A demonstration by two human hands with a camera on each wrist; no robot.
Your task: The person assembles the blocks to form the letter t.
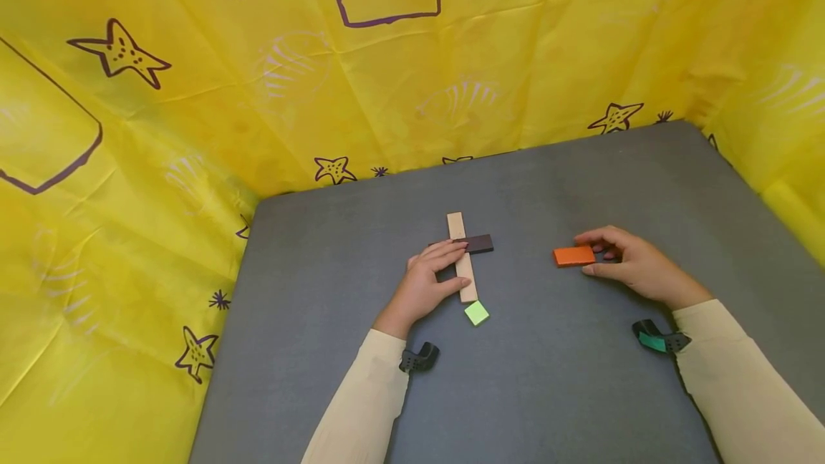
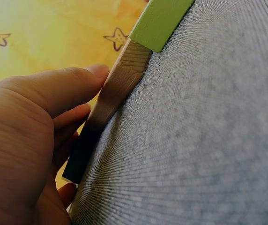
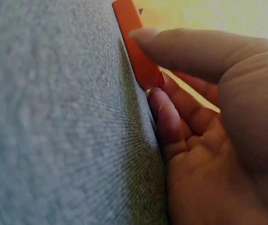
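A pale wooden strip (image 1: 468,279) and a dark brown block (image 1: 480,243) form a cross on the grey table. My left hand (image 1: 427,279) rests over them, its fairly straight fingers covering the dark block's left part and its thumb touching the strip. At the strip's near end lies a green square block (image 1: 477,313), turned cornerwise; in the left wrist view this green block (image 2: 164,21) touches the wood. To the right, my right hand (image 1: 634,263) pinches the right end of an orange block (image 1: 573,256) between thumb and fingers. The orange block (image 3: 135,44) lies against the cloth.
The grey cloth-covered table (image 1: 515,392) spreads around both hands. A yellow curtain (image 1: 399,92) printed with starfish and shells hangs along its back, left and right sides. Dark wrist-worn mounts (image 1: 420,356) sit at both sleeves.
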